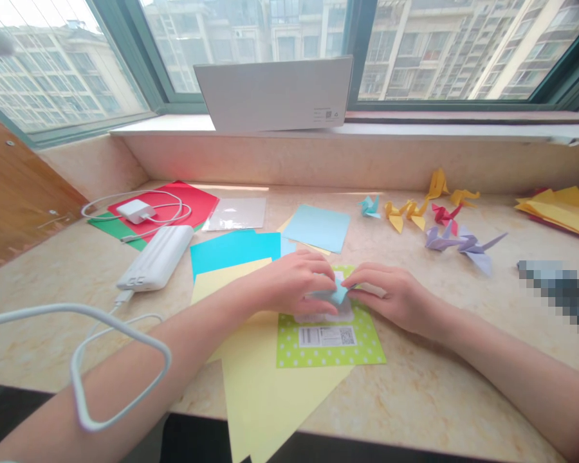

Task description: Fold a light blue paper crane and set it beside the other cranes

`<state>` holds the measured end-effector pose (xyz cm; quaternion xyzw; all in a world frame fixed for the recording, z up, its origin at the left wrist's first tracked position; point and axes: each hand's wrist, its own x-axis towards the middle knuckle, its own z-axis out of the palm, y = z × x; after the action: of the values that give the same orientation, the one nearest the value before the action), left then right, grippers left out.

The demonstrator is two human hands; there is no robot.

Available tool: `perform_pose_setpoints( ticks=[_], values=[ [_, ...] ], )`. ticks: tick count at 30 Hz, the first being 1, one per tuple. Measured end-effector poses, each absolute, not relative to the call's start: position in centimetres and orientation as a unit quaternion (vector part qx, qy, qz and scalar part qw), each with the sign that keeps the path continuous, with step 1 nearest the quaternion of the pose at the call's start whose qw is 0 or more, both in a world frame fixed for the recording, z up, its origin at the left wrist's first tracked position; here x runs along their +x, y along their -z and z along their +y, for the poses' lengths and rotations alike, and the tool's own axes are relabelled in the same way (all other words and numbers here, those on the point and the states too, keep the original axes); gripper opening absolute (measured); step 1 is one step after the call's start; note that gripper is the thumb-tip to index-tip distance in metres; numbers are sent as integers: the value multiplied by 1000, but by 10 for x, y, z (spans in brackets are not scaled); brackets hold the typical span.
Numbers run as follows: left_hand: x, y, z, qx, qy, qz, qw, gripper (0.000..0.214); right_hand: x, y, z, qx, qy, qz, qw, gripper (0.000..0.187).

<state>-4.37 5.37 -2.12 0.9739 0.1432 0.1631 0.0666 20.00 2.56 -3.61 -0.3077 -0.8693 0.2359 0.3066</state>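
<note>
Both hands meet over a green polka-dot packet (pixel 330 354) that lies on large yellow paper sheets (pixel 275 405). Between them is a small folded piece of light blue paper (pixel 340 293), partly covered by fingers. My left hand (pixel 302 283) is closed around its left side, thumb below and fingers above. My right hand (pixel 390 292) pinches the right end of the paper between thumb and forefinger. A printed label with a barcode (pixel 327 336) shows on the packet just below the hands.
Several folded paper cranes (pixel 444 218) stand at the back right. Light blue square sheets (pixel 317 227) lie behind my hands. A white power bank (pixel 157 258) with cables sits left, near red paper (pixel 193 199). Yellow sheets (pixel 564 209) lie far right; a white box (pixel 275 96) stands on the sill.
</note>
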Motion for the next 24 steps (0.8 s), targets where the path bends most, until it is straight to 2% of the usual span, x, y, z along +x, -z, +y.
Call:
perform_pose_setpoints(
  ticks=[4, 9, 12, 15, 24],
  values=[
    [-41, 21, 51, 962, -189, 174, 91, 20, 196, 35, 22, -352, -265, -807, 393, 10],
    [-31, 22, 45, 863, -287, 288, 300, 13, 195, 37, 22, -418, -341, -703, 463, 25],
    [-27, 20, 43, 765, -308, 333, 456, 16, 195, 35, 23, -436, -389, -670, 457, 39],
    [-25, 20, 42, 696, -300, 343, 555, 19, 195, 33, 23, -453, -384, -673, 441, 41],
    [-26, 23, 43, 638, -279, 345, 629, 29, 195, 36, 22, -453, -327, -712, 425, 27]
  ],
)
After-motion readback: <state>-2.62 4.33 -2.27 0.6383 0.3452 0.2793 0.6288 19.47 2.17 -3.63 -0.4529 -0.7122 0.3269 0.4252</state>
